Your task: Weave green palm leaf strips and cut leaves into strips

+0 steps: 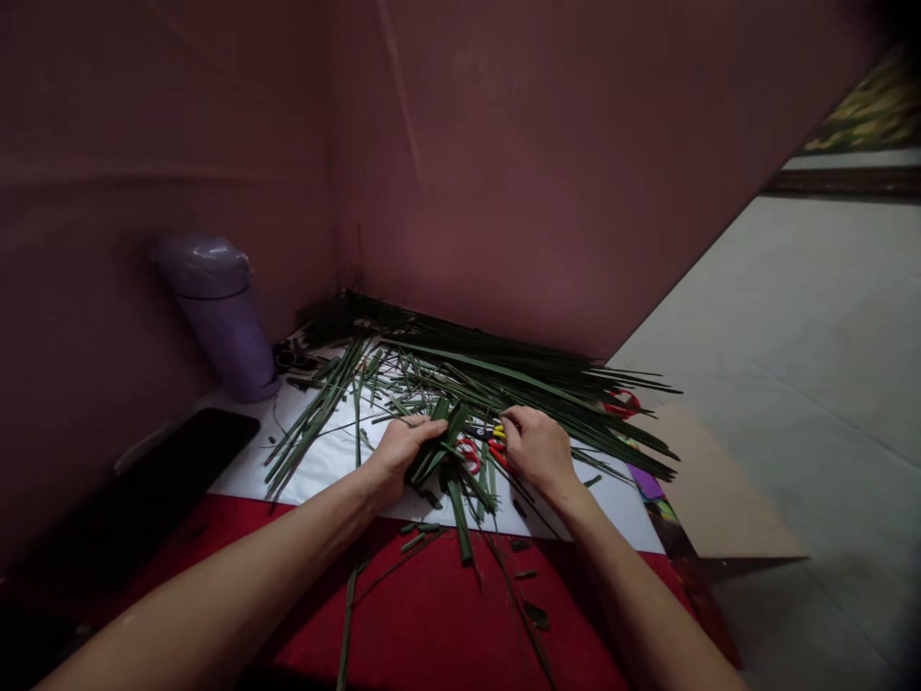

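Several leaves, centre frame, are pinched between left fingers, likely for tidy bunching; right fingers curl, contents unclear.

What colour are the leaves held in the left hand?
Dark green; the leaves show in the head view.

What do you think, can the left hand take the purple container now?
Probably not directly: the left hand is holding green leaves. Otherwise the way to the purple container seems free, with only low leaf strips between.
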Tool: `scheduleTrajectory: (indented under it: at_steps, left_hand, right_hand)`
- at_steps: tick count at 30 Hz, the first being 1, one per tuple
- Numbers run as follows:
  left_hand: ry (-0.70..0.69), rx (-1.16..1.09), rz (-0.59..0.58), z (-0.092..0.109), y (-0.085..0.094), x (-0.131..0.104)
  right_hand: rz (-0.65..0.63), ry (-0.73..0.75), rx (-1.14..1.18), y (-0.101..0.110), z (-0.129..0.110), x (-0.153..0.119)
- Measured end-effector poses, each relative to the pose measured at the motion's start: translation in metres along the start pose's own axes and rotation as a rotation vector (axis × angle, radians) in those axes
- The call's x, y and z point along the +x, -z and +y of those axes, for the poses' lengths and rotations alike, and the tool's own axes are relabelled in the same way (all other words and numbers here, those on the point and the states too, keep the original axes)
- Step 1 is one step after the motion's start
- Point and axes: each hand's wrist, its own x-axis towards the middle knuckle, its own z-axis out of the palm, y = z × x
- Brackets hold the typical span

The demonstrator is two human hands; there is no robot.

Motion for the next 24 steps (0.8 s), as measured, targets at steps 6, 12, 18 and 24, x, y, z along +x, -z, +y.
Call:
scheduleTrajectory:
  at_steps: [6,12,18,24]
  left_hand:
    - [-0.024,-0.029,-0.02,-0.003,0.001,0.0]
    - [-0.011,-0.043,0.001,-0.002,0.0,0.0]
    - [0.001,-0.061,0.022,0.002,-0.002,-0.002]
    - [0.018,-0.059,0.044,0.003,-0.002,-0.002]
  right_hand:
    - [-0.148,0.251,-0.191,-0.01,0.008,0.027]
    - [-0.246,0.467,-0.327,-0.021,0.007,0.047]
    - [-0.37,0.636,-0.274,-0.023,0.009,0.059]
    - [-0.356,0.561,-0.16,-0.031,0.018,0.066]
